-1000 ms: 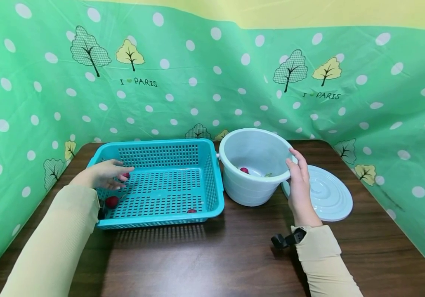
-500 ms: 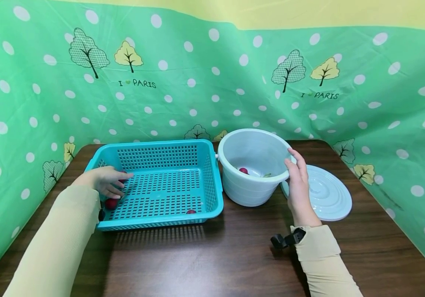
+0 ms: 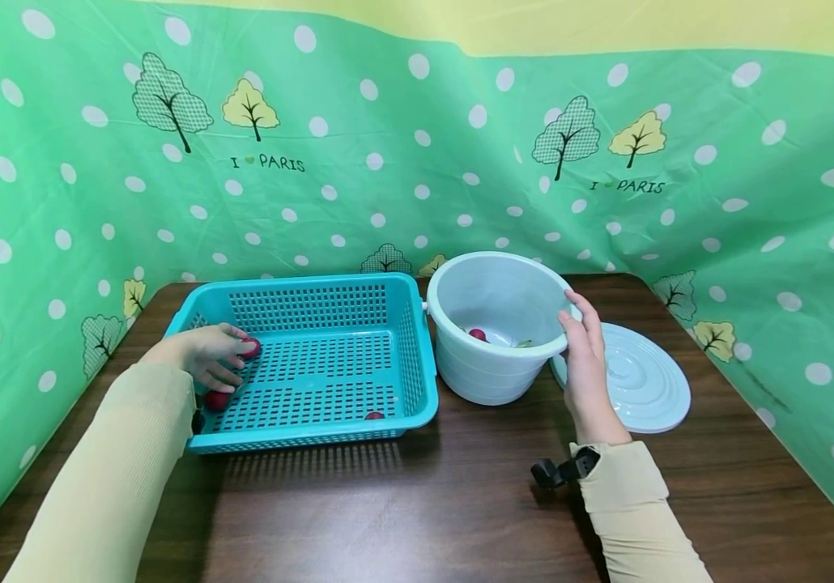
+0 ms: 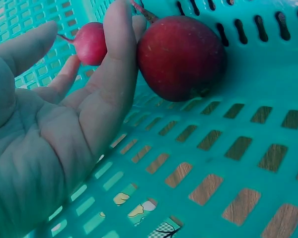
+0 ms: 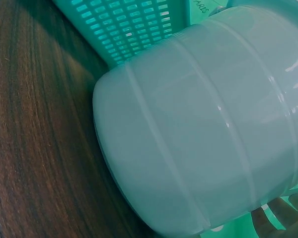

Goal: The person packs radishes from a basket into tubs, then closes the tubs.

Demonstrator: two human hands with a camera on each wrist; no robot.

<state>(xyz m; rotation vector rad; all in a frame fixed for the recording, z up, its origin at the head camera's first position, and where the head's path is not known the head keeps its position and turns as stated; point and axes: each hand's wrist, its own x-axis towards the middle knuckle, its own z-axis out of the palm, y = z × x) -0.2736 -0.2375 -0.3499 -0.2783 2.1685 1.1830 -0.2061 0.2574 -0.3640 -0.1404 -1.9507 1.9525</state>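
In the head view, my left hand [image 3: 213,354] reaches into the left side of the turquoise plastic basket [image 3: 427,405]. Its thumb and fingers pinch a red radish [image 3: 250,348], which shows smaller and partly covered between the digits in the left wrist view. Against the outer fingers lies a larger dark-red radish [image 4: 181,58]. My right hand [image 3: 586,356] grips the right rim of a pale blue bucket [image 3: 490,372], holding it upright on the table. At the bucket's bottom are a red radish [image 3: 478,334] and a bit of green [image 3: 524,343].
Another radish [image 3: 375,415] sits by the basket's front wall, mostly hidden. Right of the bucket, a round pale blue lid [image 3: 646,376] lies on the dark wooden table [image 3: 388,510]. Green dotted cloth [image 3: 417,162] hangs behind and at both sides.
My left hand has closed its fingertips on the far radish, which now shows more fully at their ends. The right hand and the bucket hold still.
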